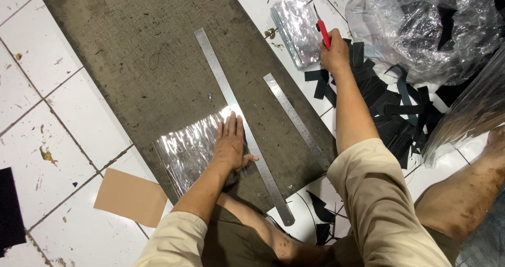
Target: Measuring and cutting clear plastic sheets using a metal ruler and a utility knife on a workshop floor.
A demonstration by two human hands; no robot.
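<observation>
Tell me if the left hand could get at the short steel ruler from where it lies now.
Probably yes. The left hand lies flat on the clear plastic sheet; only the long ruler lies between it and the short ruler, flat on the mat.

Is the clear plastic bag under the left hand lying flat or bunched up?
Flat: the clear plastic bag lies spread on the grey mat, with the left hand palm-down on it.

White tiled floor (68, 156), stained, under a grey mat (142, 41).

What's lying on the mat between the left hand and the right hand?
In the head view, two metal rulers: the long ruler beside the left hand, then the shorter ruler, short of the right hand.
</observation>
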